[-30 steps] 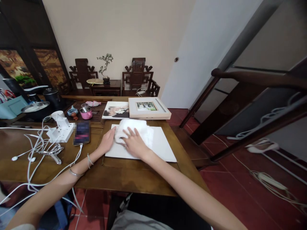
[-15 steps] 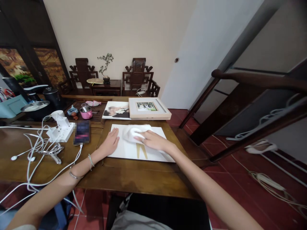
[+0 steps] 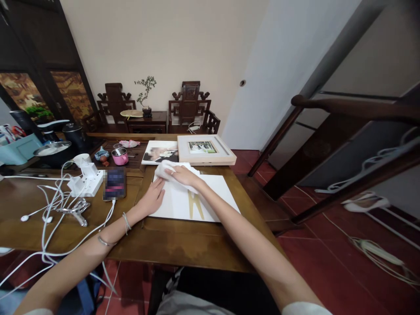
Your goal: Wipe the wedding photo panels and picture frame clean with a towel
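Observation:
A white rectangular panel (image 3: 216, 192) with a gold, forked shape (image 3: 196, 205) on its face lies flat on the wooden table. My right hand (image 3: 184, 176) presses a crumpled white cloth (image 3: 164, 169) against the panel's far left corner, fingers over the cloth. Flat on the panel's left edge rests my left hand (image 3: 152, 199), its fingers stretched out and close to the cloth. Part of the gold shape and the panel's far edge are hidden by my right arm and the cloth.
Behind the panel lie a framed picture (image 3: 226, 153) and a photo print (image 3: 160, 151). To the left are a phone (image 3: 114, 184), a power strip (image 3: 93, 183) with tangled white cables, and a pink cup (image 3: 120, 156). A wooden chair (image 3: 311, 144) stands at right.
My right hand has slid the cloth left and away from me, from the panel's middle to its far left corner. My left hand has stayed on the left edge.

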Available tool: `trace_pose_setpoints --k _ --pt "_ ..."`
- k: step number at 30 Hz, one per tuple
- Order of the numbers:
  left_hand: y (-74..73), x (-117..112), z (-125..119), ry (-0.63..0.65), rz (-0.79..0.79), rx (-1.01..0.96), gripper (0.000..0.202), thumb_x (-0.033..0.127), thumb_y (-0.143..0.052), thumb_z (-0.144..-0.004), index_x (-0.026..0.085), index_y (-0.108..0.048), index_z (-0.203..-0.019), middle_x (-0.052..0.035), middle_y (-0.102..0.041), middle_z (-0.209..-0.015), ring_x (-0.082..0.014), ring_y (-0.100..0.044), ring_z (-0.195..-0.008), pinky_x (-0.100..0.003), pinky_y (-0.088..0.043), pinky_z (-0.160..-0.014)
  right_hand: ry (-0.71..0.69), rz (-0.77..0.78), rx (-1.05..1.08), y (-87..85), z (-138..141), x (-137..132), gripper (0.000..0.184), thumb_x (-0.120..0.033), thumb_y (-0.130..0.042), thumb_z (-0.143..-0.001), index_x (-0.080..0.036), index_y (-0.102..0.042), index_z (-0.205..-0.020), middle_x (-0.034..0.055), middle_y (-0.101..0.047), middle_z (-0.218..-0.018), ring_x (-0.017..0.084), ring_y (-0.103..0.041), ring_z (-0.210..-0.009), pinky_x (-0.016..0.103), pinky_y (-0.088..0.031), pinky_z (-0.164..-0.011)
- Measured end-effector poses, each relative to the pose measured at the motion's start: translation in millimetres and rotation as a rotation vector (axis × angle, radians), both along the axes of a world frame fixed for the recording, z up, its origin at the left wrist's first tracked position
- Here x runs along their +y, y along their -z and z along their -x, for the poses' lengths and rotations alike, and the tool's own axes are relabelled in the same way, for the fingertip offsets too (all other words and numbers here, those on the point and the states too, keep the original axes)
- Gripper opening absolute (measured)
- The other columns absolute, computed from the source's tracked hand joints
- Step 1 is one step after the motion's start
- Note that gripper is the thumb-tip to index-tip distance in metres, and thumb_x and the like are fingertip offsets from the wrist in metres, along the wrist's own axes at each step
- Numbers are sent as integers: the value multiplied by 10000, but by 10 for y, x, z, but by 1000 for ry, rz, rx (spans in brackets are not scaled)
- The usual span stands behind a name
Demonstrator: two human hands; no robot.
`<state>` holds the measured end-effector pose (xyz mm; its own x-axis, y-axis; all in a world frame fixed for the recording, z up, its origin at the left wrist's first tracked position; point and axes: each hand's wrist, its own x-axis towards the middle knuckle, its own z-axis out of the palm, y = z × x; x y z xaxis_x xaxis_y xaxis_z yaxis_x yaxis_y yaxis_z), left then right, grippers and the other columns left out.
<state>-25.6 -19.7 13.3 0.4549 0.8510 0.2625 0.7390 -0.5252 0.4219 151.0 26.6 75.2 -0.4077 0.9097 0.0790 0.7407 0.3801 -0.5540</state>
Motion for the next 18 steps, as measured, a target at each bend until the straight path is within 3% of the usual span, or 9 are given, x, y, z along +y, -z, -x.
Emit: trace_pose_setpoints --k 5,8,12,14,18 --pt "34 6 9 -14 29 15 481 281 -275 -915 53 -402 -1319 -184 -325 -1447 -245 -232 -1374 -448 -202 -1120 123 32 76 29 -789 -211 551 -534 -279 -914 -151 -612 -1129 106 -598 -1232 290 -546 -1098 409 -376 -958" --pt "41 6 9 -20 28 1 481 294 -273 -916 65 -408 -1316 -175 -332 -1446 -237 -235 -1374 -438 -197 -1122 204 25 89 117 -1171 -490 591 -569 -267 -900 -159 -577 -1192 106 -556 -1285 313 -486 -1177 453 -328 -1006" --pt "34 -2 4 -22 27 -11 472 296 -275 -916 86 -406 -1317 -166 -332 -1448 -237 -231 -1376 -451 -199 -1118 227 64 22 278 -1442 -1066 632 -630 -330 -853 -204 -516 -1281 74 -380 -1437 308 -293 -1327 465 -195 -1092" --pt "23 -11 -2 -28 31 -6 475 293 -271 -916 76 -404 -1317 -172 -331 -1447 -240 -226 -1377 -446 -192 -1121 215 134 -14 327 -1524 -1368 652 -660 -340 -833 -214 -533 -1268 70 -337 -1461 317 -273 -1334 479 -179 -1098" --pt "-3 -25 -13 -26 40 0 480 281 -270 -913 55 -405 -1315 -185 -327 -1445 -244 -218 -1379 -439 -180 -1126 183 201 -9 294 -1619 -1670 623 -691 -353 -810 -237 -627 -1138 78 -486 -1359 333 -404 -1249 479 -270 -1059"
